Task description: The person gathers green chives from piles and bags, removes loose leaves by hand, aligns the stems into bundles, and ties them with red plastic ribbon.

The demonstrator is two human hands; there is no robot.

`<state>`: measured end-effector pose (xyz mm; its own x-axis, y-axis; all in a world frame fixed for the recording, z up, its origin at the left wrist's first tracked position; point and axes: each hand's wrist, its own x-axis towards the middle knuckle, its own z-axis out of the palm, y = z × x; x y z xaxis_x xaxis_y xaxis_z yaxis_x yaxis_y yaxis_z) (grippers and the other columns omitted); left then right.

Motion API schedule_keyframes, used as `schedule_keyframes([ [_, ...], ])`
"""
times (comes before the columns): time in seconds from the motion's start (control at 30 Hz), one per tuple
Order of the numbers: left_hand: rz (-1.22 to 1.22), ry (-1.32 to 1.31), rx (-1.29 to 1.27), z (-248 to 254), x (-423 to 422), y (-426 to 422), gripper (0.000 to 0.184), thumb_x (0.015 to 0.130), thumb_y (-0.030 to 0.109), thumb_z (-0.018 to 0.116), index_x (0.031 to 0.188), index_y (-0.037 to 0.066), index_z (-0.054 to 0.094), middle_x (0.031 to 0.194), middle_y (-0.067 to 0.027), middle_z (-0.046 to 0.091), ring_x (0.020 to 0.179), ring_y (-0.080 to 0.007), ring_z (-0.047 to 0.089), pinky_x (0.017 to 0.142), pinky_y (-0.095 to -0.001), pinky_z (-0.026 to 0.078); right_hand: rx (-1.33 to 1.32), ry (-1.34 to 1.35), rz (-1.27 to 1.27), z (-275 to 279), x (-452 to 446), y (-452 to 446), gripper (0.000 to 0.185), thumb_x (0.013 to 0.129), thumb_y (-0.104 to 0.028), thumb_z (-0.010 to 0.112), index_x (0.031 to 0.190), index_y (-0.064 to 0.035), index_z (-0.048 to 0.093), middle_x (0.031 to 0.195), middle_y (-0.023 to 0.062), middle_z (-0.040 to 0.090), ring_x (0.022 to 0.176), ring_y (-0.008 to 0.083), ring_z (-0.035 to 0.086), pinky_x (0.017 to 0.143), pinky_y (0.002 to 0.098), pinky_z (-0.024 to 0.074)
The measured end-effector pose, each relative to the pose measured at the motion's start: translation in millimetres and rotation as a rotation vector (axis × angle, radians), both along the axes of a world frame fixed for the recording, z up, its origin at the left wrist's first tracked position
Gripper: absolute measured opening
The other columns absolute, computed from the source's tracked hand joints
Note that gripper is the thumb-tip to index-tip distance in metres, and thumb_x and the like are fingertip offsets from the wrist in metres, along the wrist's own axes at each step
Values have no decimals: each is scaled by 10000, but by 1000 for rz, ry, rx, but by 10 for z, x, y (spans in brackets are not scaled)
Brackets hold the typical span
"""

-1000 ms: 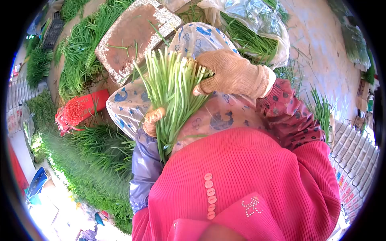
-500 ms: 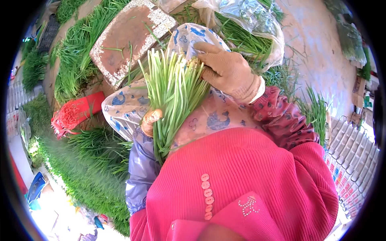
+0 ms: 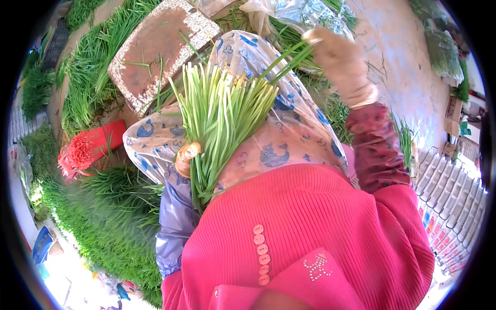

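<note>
Grips the bunch of green stalks [image 3: 219, 108] in the left hand [image 3: 187, 156], over the lap [image 3: 271, 154]. Now swings the right hand [image 3: 342, 67] away from it, a few long blades [image 3: 291, 62] pinched, towards the plastic bag [image 3: 256, 18], leaving the bunch one-handed.

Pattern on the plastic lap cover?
The lap cover is translucent with blue whale-like prints; best seen in the head view.

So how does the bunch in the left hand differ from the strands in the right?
The bunch is thick; the strands are just a few. The bunch shows pale ends; the strands look mostly green. The left hand holds the bunch over the lap; the right hand grips the strands at one end. Both are slender.
</note>
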<state>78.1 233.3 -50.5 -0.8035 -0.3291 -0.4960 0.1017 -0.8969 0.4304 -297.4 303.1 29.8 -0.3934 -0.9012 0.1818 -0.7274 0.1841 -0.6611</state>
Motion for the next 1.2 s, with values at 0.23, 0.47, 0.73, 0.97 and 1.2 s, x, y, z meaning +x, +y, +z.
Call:
schedule_keyframes([
  [0.23,64,-66,-63,123,-49,47,925,670,374,826,1380,-21,385,1256,-155,566,1104,-267,586,940,-377,486,611,377,-595,460,-1646,1052,348,921,-256,495,1184,-69,626,879,137,693,745,226,665,682,357,504],
  [0.47,84,-30,-108,237,-95,52,974,637,362,844,1393,-16,360,1294,-152,535,1147,-287,556,992,-380,440,621,-510,46,253,-283,748,595,676,-234,811,1200,-46,603,1165,158,628,1090,251,592,926,342,462],
  [0.73,-17,28,-769,98,133,97,983,651,210,879,1439,21,323,1407,-93,453,1298,-208,413,1072,-369,323,365,-119,780,-68,593,-387,928,567,-221,839,1376,-62,412,1306,184,500,1238,331,467,1046,395,369],
  [0.97,-45,-32,-536,657,-85,256,1085,635,10,850,1488,37,180,1476,-111,356,1351,-212,342,1114,-376,284,306,-670,920,107,826,-276,1318,446,-192,925,1509,-114,150,1480,184,339,1346,307,375,1094,345,319],
  [1.2,-73,-152,-1581,697,-54,216,810,790,212,746,1435,-4,305,1435,-175,403,1262,-269,462,1046,-386,365,195,-1383,793,137,1133,-347,1260,582,-90,890,1516,-83,44,1384,93,441,1208,205,484,1021,315,386],
])
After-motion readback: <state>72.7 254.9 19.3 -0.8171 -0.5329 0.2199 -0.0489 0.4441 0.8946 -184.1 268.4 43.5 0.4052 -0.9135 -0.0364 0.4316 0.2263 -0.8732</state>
